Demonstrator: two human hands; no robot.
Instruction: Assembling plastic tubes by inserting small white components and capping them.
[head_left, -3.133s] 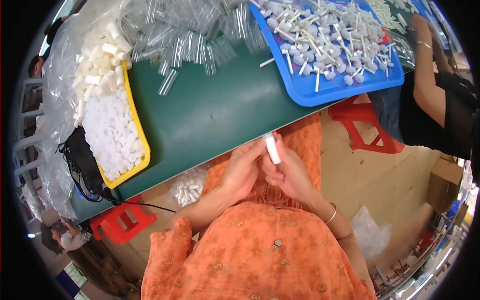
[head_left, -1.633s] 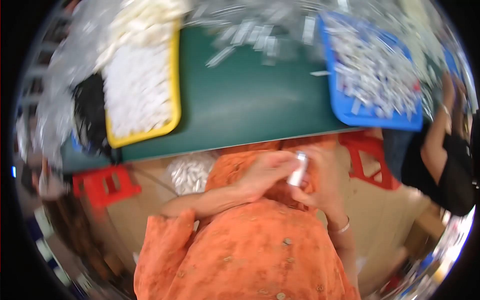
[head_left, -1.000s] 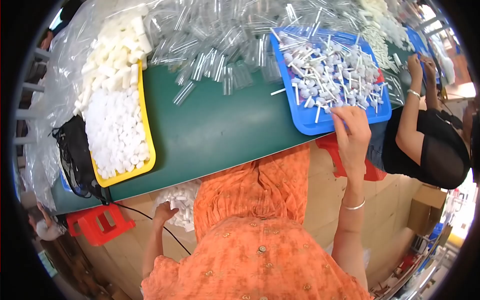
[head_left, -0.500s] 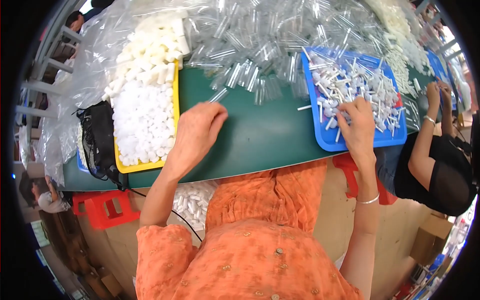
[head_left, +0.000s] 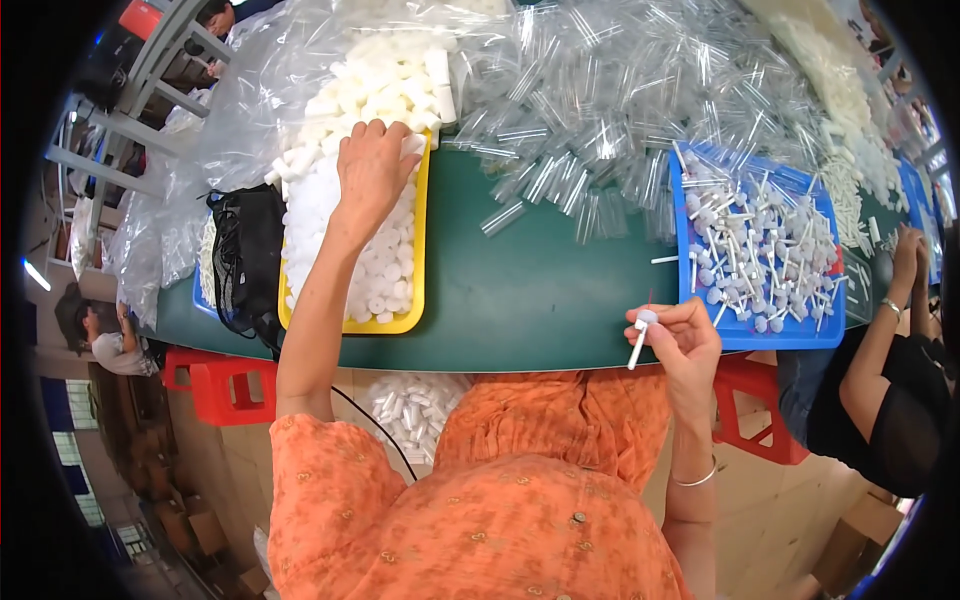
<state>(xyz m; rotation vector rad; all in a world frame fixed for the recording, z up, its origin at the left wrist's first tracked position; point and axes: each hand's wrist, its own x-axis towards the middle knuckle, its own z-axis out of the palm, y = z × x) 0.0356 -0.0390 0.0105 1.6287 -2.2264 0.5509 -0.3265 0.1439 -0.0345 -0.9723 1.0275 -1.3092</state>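
Observation:
My left hand (head_left: 374, 175) reaches over the yellow tray (head_left: 420, 255), back of the hand up and fingers bent down into the pieces. A white piece shows between its thumb and forefinger; the other fingertips are hidden. Small white round pieces (head_left: 385, 285) fill the near part of the tray, and cream-white cylinders (head_left: 385, 85) are heaped at its far end. Near the table's front edge, my right hand (head_left: 685, 345) pinches a white stick with a pale grey round head (head_left: 638, 345), its stick pointing down. Similar sticks (head_left: 765, 250) fill the blue tray (head_left: 765, 340) beside that hand.
Clear plastic tubes (head_left: 600, 140) lie piled across the back of the green table (head_left: 520, 290). A black mesh bag (head_left: 250, 260) stands left of the yellow tray. Below the table are a bag of white pieces (head_left: 410, 405) and red stools (head_left: 235, 390). Another person's arm (head_left: 890, 300) is at far right.
My left hand has moved from the table's middle to the pieces in the yellow tray. My right hand has come out of the blue tray toward me with a round-headed stick.

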